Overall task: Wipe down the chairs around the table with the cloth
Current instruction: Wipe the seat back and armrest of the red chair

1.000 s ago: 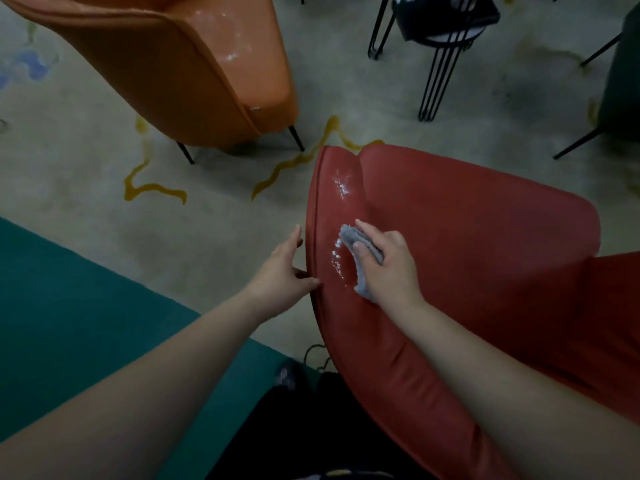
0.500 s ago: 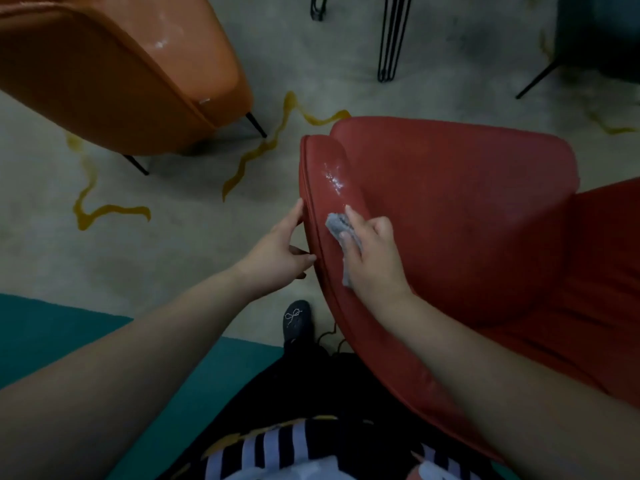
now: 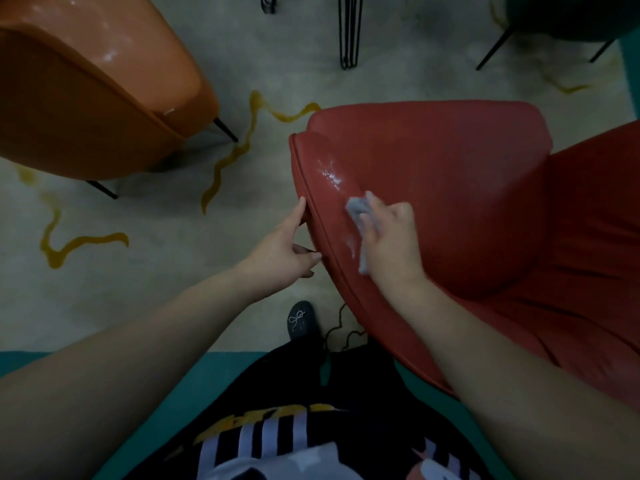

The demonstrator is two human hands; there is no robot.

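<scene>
Right hand (image 3: 388, 237) presses the cloth (image 3: 358, 216) on the red chair (image 3: 450, 174); left hand (image 3: 284, 251), fingers straight, steadies its edge. Wet streak ahead; orange chair (image 3: 86, 109) beyond the left hand looks unwiped.

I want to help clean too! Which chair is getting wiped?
The red chair. The right hand presses the cloth on it; the orange chair stands apart, untouched.

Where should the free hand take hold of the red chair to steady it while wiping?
Probably the piped top rim of the red chair, from outside its back, where the left hand touches it: narrow enough to pinch, clear of the cloth under the right hand.
</scene>
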